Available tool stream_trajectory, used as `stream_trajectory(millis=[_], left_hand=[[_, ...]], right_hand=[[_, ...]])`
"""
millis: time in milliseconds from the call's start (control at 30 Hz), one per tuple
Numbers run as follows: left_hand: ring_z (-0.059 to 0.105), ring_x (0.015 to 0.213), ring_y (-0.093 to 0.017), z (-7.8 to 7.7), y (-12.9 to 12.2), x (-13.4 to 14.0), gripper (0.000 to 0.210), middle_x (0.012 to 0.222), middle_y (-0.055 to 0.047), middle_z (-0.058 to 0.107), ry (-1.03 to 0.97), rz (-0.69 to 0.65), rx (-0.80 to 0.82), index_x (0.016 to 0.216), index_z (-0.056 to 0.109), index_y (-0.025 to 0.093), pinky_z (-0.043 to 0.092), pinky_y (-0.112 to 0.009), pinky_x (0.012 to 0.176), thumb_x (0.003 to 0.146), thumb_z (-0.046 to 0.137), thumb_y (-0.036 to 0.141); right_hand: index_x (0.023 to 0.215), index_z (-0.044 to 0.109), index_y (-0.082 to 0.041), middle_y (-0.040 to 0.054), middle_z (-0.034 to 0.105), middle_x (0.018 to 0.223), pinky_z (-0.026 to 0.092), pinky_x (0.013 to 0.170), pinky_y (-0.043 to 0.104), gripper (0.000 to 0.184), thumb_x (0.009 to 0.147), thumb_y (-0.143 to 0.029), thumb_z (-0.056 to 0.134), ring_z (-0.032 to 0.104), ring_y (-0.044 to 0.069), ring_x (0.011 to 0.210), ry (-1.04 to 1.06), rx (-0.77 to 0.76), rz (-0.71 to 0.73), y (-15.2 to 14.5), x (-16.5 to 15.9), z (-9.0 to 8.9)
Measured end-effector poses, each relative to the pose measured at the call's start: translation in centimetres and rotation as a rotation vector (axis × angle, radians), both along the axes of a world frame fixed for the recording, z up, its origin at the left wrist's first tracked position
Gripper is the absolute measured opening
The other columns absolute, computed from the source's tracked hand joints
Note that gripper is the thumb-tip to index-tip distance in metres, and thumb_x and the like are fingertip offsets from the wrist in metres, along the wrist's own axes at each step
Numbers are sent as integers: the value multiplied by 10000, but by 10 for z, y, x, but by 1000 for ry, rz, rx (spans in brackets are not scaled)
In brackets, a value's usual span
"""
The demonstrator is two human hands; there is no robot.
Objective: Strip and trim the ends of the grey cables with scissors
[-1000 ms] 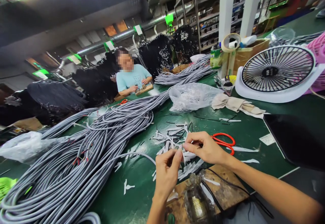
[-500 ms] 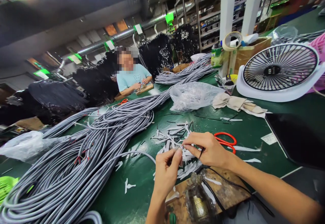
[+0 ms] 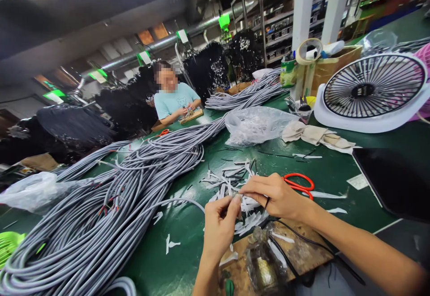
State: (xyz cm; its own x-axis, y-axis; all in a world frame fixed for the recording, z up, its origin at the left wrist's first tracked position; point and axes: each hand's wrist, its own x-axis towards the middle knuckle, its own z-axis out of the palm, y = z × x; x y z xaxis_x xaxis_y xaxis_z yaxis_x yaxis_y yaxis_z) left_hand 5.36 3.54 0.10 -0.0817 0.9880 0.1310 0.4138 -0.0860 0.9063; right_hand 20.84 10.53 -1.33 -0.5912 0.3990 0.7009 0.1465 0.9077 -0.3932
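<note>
My left hand (image 3: 219, 225) is closed, its thumb and forefinger pinched around the end of a grey cable (image 3: 183, 201) that runs in from the left. Fingertip to fingertip with it, my right hand (image 3: 277, 194) pinches at the cable's tip; what lies between those fingers is too small to make out. A thin black wire (image 3: 295, 229) passes beneath the right hand. White and black scraps (image 3: 225, 176) lie heaped behind both hands. Red-handled scissors (image 3: 300, 180) rest just beyond the right hand. Below the hands is a worn wooden board (image 3: 311, 245) carrying a tape-wrapped metal block (image 3: 264, 267).
Large grey cable coils (image 3: 101, 224) cover the left of the green table. Behind the scraps sit a clear plastic bag (image 3: 258, 123) and a cloth glove (image 3: 317, 135). A white fan (image 3: 369, 92) and a black tablet (image 3: 393, 182) stand right. A co-worker (image 3: 176, 101) sits opposite.
My hands stay pinched together in almost the same spot, with only a slight shift of the fingers. The view has moved a touch.
</note>
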Motion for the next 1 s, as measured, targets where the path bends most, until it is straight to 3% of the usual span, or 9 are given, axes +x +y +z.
stream_trajectory(millis=[333,500,733,833,1000], left_hand=[[271,431,-73,0,0,2,428,431,39,296,157,44,47,468,427,145,196,-223,439,811,445,399],[264,439,-74,1,0,1,432,434,38,287,185,11,35,454,403,146,194,-223,446,810,449,386],[278,426,-75,3,-2,-3,401,424,36,319,113,11,29,479,480,139,195,-219,442,796,473,384],[277,423,-72,4,-2,-2,410,426,38,312,119,16,42,488,486,137,197,-216,438,804,457,397],[276,418,-70,4,-2,-3,399,427,38,319,127,25,51,503,502,135,198,-213,431,808,456,388]], right_hand=[[876,600,-156,24,608,721,289,495,227,181,831,-150,425,529,98,589,-146,77,-125,-5,2,5],[849,604,-148,17,579,660,296,475,224,181,811,-141,427,497,98,542,-127,97,-110,-4,0,1],[772,625,-146,46,630,674,399,543,210,177,837,-204,471,555,113,590,70,-56,-113,-2,-5,-3],[703,626,-149,28,615,610,381,512,203,174,813,-234,521,513,97,521,142,-167,-137,-3,-6,1],[766,648,-137,12,587,586,318,450,195,192,819,-254,505,407,71,451,114,-335,-85,-6,-5,8]])
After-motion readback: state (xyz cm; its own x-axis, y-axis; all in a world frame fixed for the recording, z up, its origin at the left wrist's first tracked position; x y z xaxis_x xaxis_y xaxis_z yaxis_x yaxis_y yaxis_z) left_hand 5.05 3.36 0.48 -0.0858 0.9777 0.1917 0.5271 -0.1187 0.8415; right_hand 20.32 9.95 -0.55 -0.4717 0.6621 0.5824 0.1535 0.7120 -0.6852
